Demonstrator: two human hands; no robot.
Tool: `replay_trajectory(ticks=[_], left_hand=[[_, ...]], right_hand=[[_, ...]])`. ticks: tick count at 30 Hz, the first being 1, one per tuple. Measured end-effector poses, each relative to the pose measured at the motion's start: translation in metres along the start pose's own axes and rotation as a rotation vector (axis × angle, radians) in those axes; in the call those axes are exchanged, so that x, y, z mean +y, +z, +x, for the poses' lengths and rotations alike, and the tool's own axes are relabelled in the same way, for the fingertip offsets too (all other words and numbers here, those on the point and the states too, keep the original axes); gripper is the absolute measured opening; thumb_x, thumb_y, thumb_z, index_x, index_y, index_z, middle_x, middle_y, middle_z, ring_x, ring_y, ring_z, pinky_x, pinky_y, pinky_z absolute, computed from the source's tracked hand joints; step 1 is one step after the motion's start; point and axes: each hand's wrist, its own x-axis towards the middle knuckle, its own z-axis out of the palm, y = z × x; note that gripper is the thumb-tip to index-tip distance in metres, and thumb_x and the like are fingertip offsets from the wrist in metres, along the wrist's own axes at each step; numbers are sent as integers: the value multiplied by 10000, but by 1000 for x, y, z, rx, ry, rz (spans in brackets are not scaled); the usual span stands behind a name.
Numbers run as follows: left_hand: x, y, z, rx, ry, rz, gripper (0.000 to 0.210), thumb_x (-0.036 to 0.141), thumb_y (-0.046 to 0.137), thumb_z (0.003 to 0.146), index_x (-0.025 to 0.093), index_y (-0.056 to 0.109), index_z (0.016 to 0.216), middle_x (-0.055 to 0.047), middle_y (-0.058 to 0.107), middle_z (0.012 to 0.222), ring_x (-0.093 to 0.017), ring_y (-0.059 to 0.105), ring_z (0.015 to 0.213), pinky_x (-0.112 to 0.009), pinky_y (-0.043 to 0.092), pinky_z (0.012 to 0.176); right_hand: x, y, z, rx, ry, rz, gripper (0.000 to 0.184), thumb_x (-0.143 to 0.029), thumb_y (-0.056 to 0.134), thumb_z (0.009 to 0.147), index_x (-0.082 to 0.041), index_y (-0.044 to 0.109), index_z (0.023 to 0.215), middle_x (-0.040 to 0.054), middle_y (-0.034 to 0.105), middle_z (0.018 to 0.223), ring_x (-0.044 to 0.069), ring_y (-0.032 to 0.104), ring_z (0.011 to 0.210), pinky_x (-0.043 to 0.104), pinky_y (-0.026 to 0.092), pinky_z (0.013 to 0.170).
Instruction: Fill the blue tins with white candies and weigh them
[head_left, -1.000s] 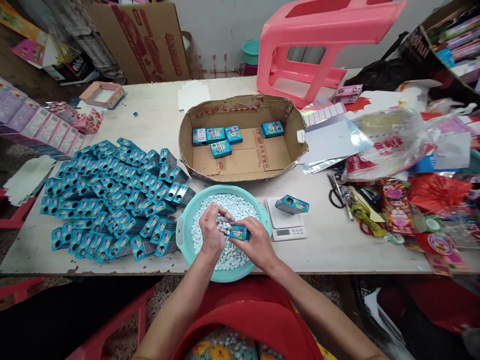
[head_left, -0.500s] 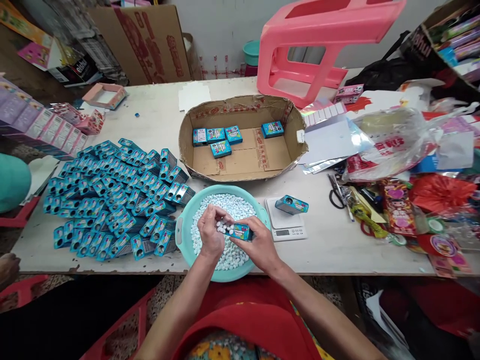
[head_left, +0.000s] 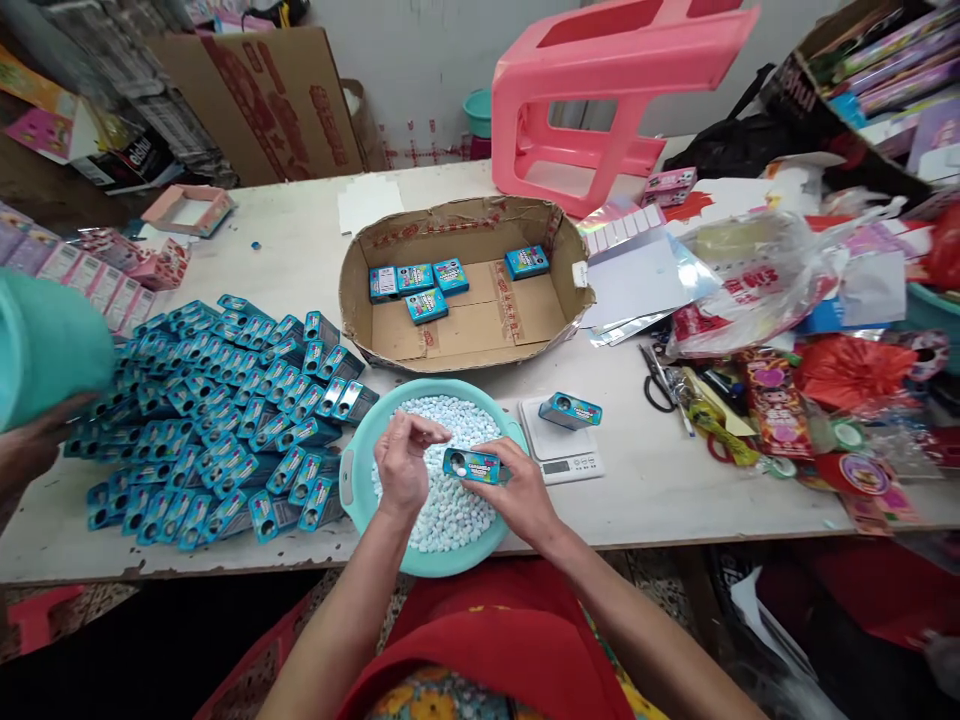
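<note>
We are viewing a pale wall [head_left: 420, 70] that is closing off the room behind a long white table [head_left: 675, 495]. Toward the back, a pink stool [head_left: 630, 70] is lying on its side. Along the left, a crowd of blue boxes [head_left: 225, 405] is covering the surface, many with round holes facing us. In the middle, an open carton [head_left: 472, 325] is holding five blue boxes; before it, a green basin [head_left: 348, 480] is containing small white sweets [head_left: 450, 530]. At the left edge, a co-worker's hand [head_left: 34, 440] is touching the underside of a green bucket [head_left: 56, 345]. Right of the basin, a scale [head_left: 577, 467] is bearing one blue box [head_left: 571, 411]. Above the basin, the left hand [head_left: 405, 465] is staying clear of the held box, half open with fingers curling loosely; whether sweets are lying within it, we cannot tell. The right hand [head_left: 521, 490] is gripping the held box [head_left: 480, 466] between thumb and fingers over the sweets; white pieces are showing in its hole.
</note>
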Motion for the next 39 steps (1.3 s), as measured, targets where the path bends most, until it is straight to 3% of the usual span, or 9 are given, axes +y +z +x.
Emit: replay_trajectory(ticks=[3, 7, 12, 15, 19, 23, 27, 32, 39], left_hand=[[-26, -28, 21, -86, -49, 441, 360, 495, 480, 823, 191, 610, 681, -80, 615, 786, -240, 591, 801, -379, 483, 732], [-75, -43, 38, -206, 91, 1162, 167, 373, 580, 784, 231, 655, 831, -98, 565, 1177, -307, 427, 1155, -444, 330, 964], [-109, -32, 27, -283, 104, 1356, 220, 383, 510, 827, 224, 619, 933, -123, 562, 1083, -304, 441, 1070, -431, 336, 906], [-110, -39, 19, -308, 29, 1259, 124, 330, 564, 779, 231, 617, 832, -95, 587, 942, -276, 496, 962, -372, 369, 844], [-97, -54, 15, -47, -143, 812, 165, 341, 672, 663, 213, 570, 643, -20, 561, 700, -201, 529, 745, -272, 403, 677], [-65, -48, 9, 135, -350, 266, 292, 419, 669, 676, 184, 505, 620, 38, 433, 520, -99, 385, 453, -205, 282, 429], [-29, -23, 0, 67, -213, -140, 206, 337, 618, 747, 174, 506, 689, 16, 514, 644, -106, 496, 548, -208, 368, 475], [-14, -6, -1, 88, -46, -185, 188, 290, 586, 777, 163, 517, 657, 9, 542, 634, -127, 561, 636, -268, 464, 665], [-9, 0, 1, 151, -1, -99, 177, 299, 615, 775, 155, 536, 710, 14, 545, 656, -98, 550, 599, -228, 458, 612]], right_hand=[[-1, -9, -5, 25, -31, 33, 310, -328, 742, 706, -239, 645, 987, 54, 634, 984, 226, 596, 948, 373, 490, 842], [1, -16, -6, 33, -19, 13, 299, -322, 742, 711, -245, 645, 982, 46, 629, 964, 219, 602, 925, 362, 496, 823], [4, -17, 0, 36, -41, 30, 313, -312, 746, 709, -246, 635, 994, 42, 621, 962, 214, 602, 923, 353, 491, 827], [9, -13, 1, 42, -25, 52, 320, -331, 746, 709, -244, 631, 995, 45, 619, 972, 216, 599, 931, 359, 488, 834], [17, -5, 2, 17, 11, 39, 324, -327, 755, 697, -237, 633, 983, 38, 611, 962, 211, 597, 922, 350, 484, 825], [20, 1, 2, -2, 5, -17, 315, -289, 754, 700, -232, 629, 983, 38, 614, 952, 210, 591, 919, 341, 476, 820], [16, 13, 2, -45, -28, -85, 309, -227, 742, 704, -225, 623, 990, 39, 616, 937, 210, 587, 897, 328, 473, 788], [4, 25, 1, -94, -55, -147, 331, -191, 752, 677, -210, 623, 982, 35, 612, 908, 207, 584, 873, 316, 465, 771], [-6, 23, 2, -44, -30, -193, 300, -233, 755, 674, -207, 632, 946, 29, 619, 875, 208, 591, 858, 313, 461, 759]])
